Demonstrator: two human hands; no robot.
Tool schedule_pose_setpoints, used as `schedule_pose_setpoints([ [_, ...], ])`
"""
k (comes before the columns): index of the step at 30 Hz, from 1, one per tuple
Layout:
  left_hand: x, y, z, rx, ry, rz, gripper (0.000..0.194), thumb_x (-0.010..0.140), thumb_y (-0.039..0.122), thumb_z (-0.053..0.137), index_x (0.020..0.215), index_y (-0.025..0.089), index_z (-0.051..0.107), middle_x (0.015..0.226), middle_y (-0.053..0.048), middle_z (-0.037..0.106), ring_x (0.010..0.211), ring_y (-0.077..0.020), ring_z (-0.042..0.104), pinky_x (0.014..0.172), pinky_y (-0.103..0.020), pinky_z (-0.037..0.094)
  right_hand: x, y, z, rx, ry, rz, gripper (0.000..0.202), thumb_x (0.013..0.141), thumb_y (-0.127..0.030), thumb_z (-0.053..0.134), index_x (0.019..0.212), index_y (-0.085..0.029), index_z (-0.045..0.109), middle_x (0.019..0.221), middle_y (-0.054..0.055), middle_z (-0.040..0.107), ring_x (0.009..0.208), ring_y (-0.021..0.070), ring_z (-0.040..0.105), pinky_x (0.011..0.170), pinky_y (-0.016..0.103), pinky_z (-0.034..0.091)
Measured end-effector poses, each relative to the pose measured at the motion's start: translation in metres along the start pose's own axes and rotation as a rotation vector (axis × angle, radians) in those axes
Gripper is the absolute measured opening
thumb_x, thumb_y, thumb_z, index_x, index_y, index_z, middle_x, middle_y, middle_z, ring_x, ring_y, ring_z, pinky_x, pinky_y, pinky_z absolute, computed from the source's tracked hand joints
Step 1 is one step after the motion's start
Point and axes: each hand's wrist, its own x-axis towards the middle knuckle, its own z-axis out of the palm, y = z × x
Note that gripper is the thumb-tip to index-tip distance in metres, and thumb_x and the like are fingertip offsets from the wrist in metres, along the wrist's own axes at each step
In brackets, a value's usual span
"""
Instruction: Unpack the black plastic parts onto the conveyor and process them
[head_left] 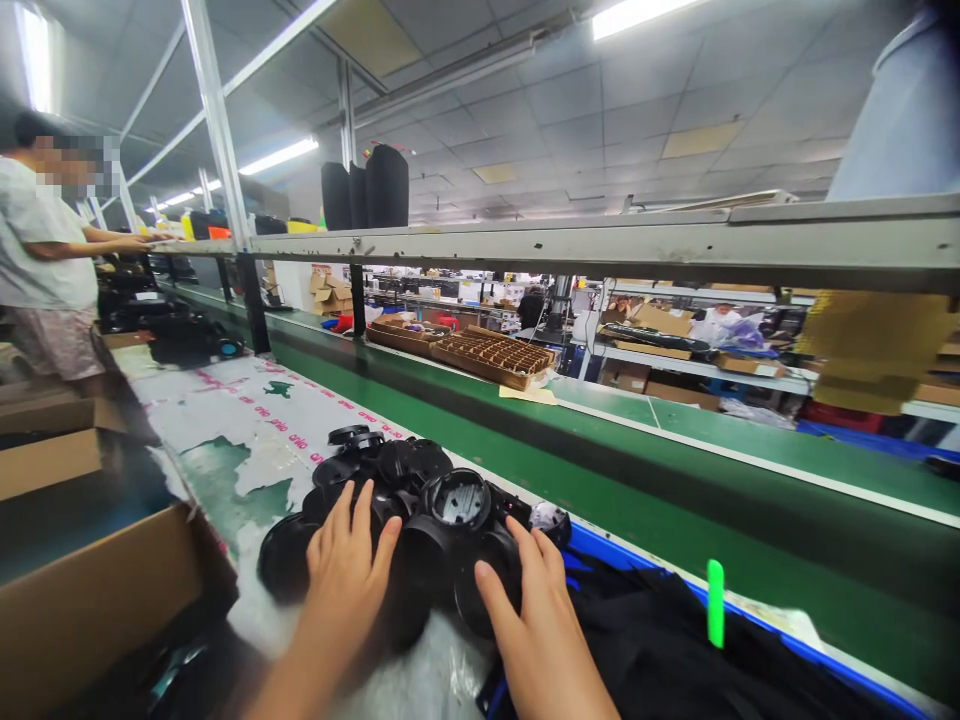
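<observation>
1. On the bench (247,440), near edge: a heap of black round plastic caps (420,510), touching and overlapping, some rim up, some dome up. One rim-up cap (459,497) sits on top at centre, its pale inside showing.
2. Left hand (346,575): palm down, fingers spread and lying flat on the left side of the heap. Clamped on nothing; whether a fingertip hooks a rim, cannot tell.
3. Right hand (536,620): palm down on the right side of the heap, fingers apart, tips against a cap just below the rim-up one. Also flat, gripping nothing visible.
4. Judgement: the hands are gathering or steadying the heap. To do it well, keep both palms low and press inward evenly, so that the caps slide together and do not ride up over each other.
5. Risk, judged: caps at the far edge lie near the green belt (675,470); a hard push could tip one onto it.
6. Surroundings: carton (97,590) just left of the heap; blue bin (600,545) with dark cloth (675,650) to the right, a green stick (715,603) standing in it. Divider tray (491,357) beyond the belt. Another person (45,250) works at far left, well apart.
</observation>
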Motion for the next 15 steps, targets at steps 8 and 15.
schedule_pose_setpoints([
  [8, -0.005, -0.002, -0.004, -0.103, 0.181, 0.053, 0.041, 0.096, 0.034, 0.031, 0.128, 0.014, 0.044, 0.139, -0.016, 0.043, 0.13, -0.0303, 0.039, 0.105, -0.059, 0.03, -0.005, 0.016, 0.001, -0.026, 0.009, -0.058, 0.054, 0.086, -0.035, 0.038, 0.131, -0.009, 0.052, 0.141, 0.025, 0.038, 0.127, 0.0395, 0.043, 0.094, 0.055, 0.045],
  [15, -0.026, -0.002, -0.007, -0.118, 0.24, 0.119, 0.039, 0.095, 0.029, 0.031, 0.131, 0.016, 0.039, 0.143, -0.018, 0.037, 0.133, -0.0292, 0.035, 0.107, -0.053, 0.025, -0.012, 0.039, 0.007, 0.018, -0.02, -0.106, 0.051, 0.079, -0.026, 0.042, 0.127, -0.017, 0.058, 0.141, 0.015, 0.041, 0.123, 0.0285, 0.051, 0.096, 0.042, 0.049],
])
